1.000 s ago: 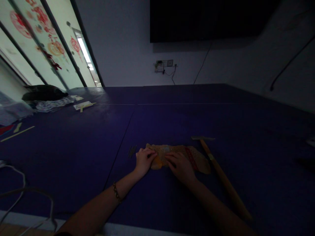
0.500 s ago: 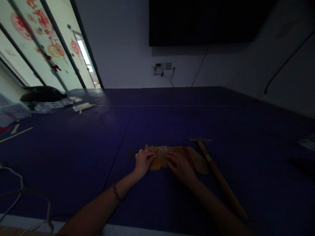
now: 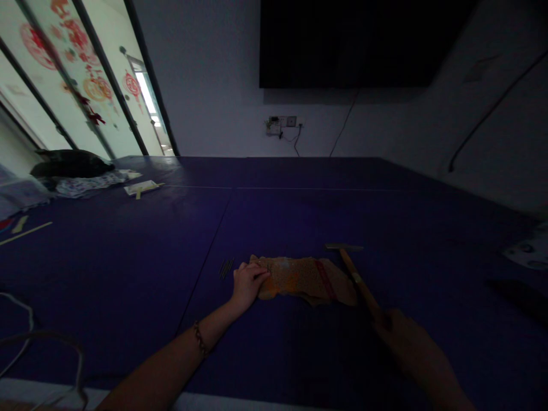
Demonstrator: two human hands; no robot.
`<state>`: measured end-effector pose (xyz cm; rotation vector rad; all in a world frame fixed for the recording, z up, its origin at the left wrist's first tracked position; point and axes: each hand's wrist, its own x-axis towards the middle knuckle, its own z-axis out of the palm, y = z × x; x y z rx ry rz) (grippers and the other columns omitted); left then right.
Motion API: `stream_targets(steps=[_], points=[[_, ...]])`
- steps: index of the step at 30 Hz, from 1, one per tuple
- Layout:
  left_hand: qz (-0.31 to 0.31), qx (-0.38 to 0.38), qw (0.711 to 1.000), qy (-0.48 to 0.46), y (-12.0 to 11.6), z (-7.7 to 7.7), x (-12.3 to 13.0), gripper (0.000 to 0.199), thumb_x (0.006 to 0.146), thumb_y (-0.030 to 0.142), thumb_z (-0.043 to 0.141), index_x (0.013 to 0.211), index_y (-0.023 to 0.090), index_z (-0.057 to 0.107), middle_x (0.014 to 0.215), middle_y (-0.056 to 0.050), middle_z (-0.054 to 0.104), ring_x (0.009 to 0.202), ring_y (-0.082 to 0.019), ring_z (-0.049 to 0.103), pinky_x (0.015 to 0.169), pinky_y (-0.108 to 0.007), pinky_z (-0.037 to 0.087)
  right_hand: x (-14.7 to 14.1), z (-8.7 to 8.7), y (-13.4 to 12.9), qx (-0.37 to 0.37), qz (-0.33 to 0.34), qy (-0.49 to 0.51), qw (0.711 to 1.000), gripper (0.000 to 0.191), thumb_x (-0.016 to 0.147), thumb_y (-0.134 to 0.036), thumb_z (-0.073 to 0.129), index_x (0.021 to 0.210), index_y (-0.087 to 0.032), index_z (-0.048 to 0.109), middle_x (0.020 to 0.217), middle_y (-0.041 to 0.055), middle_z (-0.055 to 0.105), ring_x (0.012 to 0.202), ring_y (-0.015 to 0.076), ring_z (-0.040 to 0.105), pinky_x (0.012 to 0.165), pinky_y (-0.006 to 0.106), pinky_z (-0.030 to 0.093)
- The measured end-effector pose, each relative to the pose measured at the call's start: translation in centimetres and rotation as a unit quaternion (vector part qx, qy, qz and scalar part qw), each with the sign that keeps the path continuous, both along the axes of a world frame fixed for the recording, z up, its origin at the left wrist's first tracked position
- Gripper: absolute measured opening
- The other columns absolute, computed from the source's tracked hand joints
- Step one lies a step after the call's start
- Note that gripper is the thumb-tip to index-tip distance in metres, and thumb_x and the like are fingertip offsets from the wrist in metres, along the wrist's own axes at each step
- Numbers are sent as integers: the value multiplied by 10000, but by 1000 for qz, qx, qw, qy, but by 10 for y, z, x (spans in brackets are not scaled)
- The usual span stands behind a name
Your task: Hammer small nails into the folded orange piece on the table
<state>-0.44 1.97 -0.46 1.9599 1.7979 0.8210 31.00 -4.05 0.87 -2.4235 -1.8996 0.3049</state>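
A flat, irregular tan piece (image 3: 303,277) with an orange patch and a dark red stripe lies on the purple surface (image 3: 274,222). At its left end rests my left hand (image 3: 249,282), its thumb and fingertips pinched together; a small dark thing shows by the fingertips, too small to name. My right hand (image 3: 396,334) is closed round the wooden handle of a hammer (image 3: 362,285), whose thin metal head lies beyond the tan piece's right part. Several thin dark nails (image 3: 226,267) lie side by side just left of my left hand.
A white cable (image 3: 29,319) loops at the lower left. Farther back on the left are a black bag (image 3: 72,164) and a white packet (image 3: 141,187). A dark object (image 3: 518,297) lies at the right. A black screen (image 3: 363,45) hangs on the wall behind.
My right hand has left the tan piece, moved right and taken hold of the hammer's handle. My left hand stays at the piece's left end. The view has shifted slightly.
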Motion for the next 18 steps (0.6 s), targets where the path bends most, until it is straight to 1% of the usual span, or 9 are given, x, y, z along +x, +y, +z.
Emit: stream_targets(steps=[2,5,8,11,13,15,16,18], points=[[2,-3,1000,1,0,0,0,167,764,339,519,797,287,673,839,29,662,811,-186,487,680,-303,318,-5,2,3,-10,6,2,1000,194,758,-334,385,693,-181,485,727,124,607,662,237,610,553,317,410],[7,-10,1000,-1,0,0,0,167,761,346,521,807,292,672,842,26,663,821,-189,487,685,-305,317,-12,9,14,-28,4,-2,1000,251,734,-367,400,675,-155,520,715,155,619,658,261,615,548,325,412],[7,-13,1000,0,1,-2,-1,180,763,362,511,818,299,671,853,25,663,833,-191,487,688,-308,315,-14,12,25,-16,1,2,1000,286,738,-343,384,652,-131,555,718,184,628,659,263,621,555,320,421],[7,-12,1000,2,2,-4,-1,187,766,369,505,815,300,671,868,27,661,837,-189,487,697,-313,310,-9,18,30,-1,-13,28,1000,260,719,-311,400,620,-136,564,701,176,636,654,246,620,569,304,430],[10,-10,1000,0,2,-4,0,181,763,366,512,815,298,671,862,27,662,834,-188,488,701,-314,308,-5,26,26,1,-27,69,997,236,704,-305,407,634,-141,562,696,162,640,652,238,616,568,296,435],[9,-10,1000,-2,2,-4,0,175,763,361,515,815,300,671,857,28,663,833,-188,487,700,-314,308,-2,32,14,17,-42,124,991,241,696,-328,402,679,-144,557,668,137,640,619,230,610,544,297,438],[7,-10,1000,-2,2,-4,0,174,764,358,514,812,301,671,850,28,664,834,-188,486,697,-313,308,-1,33,5,48,-52,149,986,256,693,-357,403,704,-150,553,649,121,638,596,226,605,530,299,439],[2,-6,1000,-2,2,-5,0,174,770,351,508,803,302,672,836,27,666,834,-188,485,693,-309,310,-1,30,-16,107,-79,203,970,325,691,-453,399,754,-171,547,591,85,628,517,217,588,460,303,433]])
